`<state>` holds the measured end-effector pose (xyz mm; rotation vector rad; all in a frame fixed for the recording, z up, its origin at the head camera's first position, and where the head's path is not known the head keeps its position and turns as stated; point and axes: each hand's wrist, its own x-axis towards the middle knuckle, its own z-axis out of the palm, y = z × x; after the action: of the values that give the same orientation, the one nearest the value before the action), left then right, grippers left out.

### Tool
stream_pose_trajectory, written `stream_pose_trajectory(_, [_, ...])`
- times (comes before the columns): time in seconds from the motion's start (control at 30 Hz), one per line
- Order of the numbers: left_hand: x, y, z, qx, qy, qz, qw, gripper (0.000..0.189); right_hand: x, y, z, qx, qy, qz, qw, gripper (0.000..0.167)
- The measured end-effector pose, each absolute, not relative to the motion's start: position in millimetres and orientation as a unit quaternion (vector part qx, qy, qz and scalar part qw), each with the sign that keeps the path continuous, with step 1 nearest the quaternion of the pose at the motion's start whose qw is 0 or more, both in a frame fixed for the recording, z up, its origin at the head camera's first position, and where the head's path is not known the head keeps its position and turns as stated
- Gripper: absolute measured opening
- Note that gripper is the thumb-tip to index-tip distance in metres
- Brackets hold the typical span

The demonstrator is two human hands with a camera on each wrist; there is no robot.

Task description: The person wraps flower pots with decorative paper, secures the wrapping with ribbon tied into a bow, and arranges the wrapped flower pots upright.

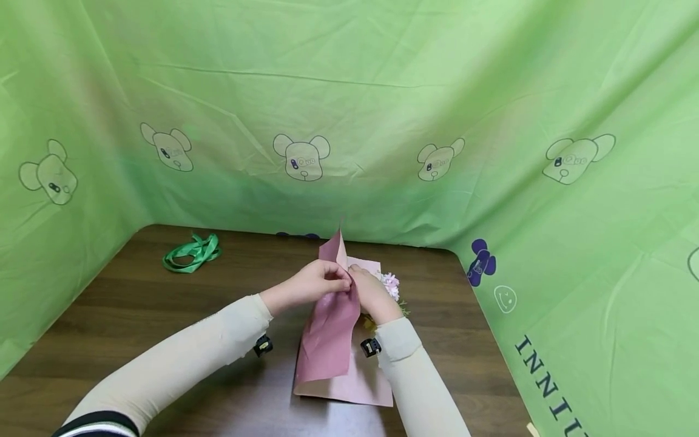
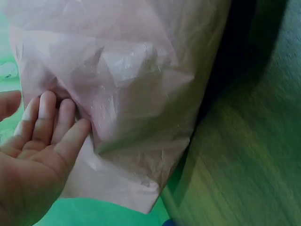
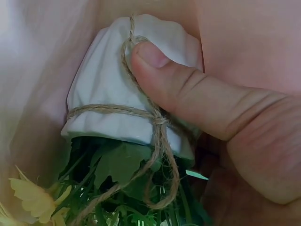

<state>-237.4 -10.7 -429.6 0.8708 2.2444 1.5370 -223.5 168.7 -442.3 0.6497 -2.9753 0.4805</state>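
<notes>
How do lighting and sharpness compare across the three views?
Head: bright, pale sheen on the table near the bottom edge; left wrist: dimmer, faint glints on the creased paper, dark band beside its right edge; right wrist: twine knot reads crisp, yellow flower looks softer.

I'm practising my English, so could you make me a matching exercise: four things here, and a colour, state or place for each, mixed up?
1. ribbon
2. pot
3. twine
4. paper

A. brownish, tied in a knot
B. pink, touched by the left hand
C. green, lying on the table
D. white, under the thumb of the right hand

Pairs: 1-C, 2-D, 3-A, 4-B
</notes>
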Motion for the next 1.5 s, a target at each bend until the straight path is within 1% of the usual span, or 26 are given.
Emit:
stream_pose_trajectory(0.07, [-237.3,-11.8,-430.5,0.325,0.784,0.511,0.137,0.011,-222.5,168.8,-442.2,0.212,-0.965,0.154,0.029,0.008])
stream_pose_trajectory(0.13, [-237.5,-12.3,-432.0,0.346,0.798,0.479,0.120,0.013,-221.0,169.5,-441.6,0.209,-0.965,0.158,0.027,0.006])
stream_pose_trajectory(0.27, [-237.7,-12.2,-434.5,0.355,0.821,0.438,0.090,0.016,-221.1,172.5,-439.4,0.225,-0.960,0.166,0.021,0.008])
stream_pose_trajectory(0.4, [-238.0,-12.9,-435.4,0.352,0.827,0.431,0.083,0.016,-224.1,177.8,-433.5,0.245,-0.949,0.198,-0.015,0.012])
stream_pose_trajectory(0.5, [-236.8,-14.0,-433.7,0.349,0.827,0.433,0.086,0.017,-224.8,185.6,-428.3,0.238,-0.944,0.228,-0.036,0.010])
stream_pose_trajectory(0.7, [-232.4,-9.3,-427.2,0.354,0.819,0.442,0.096,0.018,-216.6,201.5,-411.9,0.190,-0.938,0.290,-0.009,0.017])
stream_pose_trajectory(0.8, [-230.0,-7.2,-422.5,0.353,0.823,0.436,0.088,0.019,-212.4,202.8,-406.0,0.147,-0.931,0.334,-0.003,0.034])
stream_pose_trajectory(0.87, [-228.8,-5.8,-419.4,0.352,0.828,0.428,0.080,0.022,-210.6,202.6,-404.8,0.128,-0.928,0.351,-0.003,0.039])
stream_pose_trajectory(0.93, [-228.8,-4.5,-417.6,0.353,0.834,0.418,0.072,0.025,-209.4,202.2,-405.7,0.123,-0.928,0.351,0.006,0.035])
stream_pose_trajectory(1.07, [-235.0,-2.4,-418.0,0.355,0.841,0.404,0.056,0.028,-207.5,202.3,-409.0,0.142,-0.932,0.332,0.025,0.028])
stream_pose_trajectory(1.3, [-254.3,-7.0,-418.2,0.328,0.858,0.392,0.050,0.026,-201.1,202.2,-410.5,0.138,-0.933,0.331,0.041,0.031])
stream_pose_trajectory(1.5, [-262.5,-10.0,-425.3,0.319,0.878,0.355,0.028,0.019,-198.0,205.1,-411.7,0.117,-0.923,0.365,0.032,0.032])
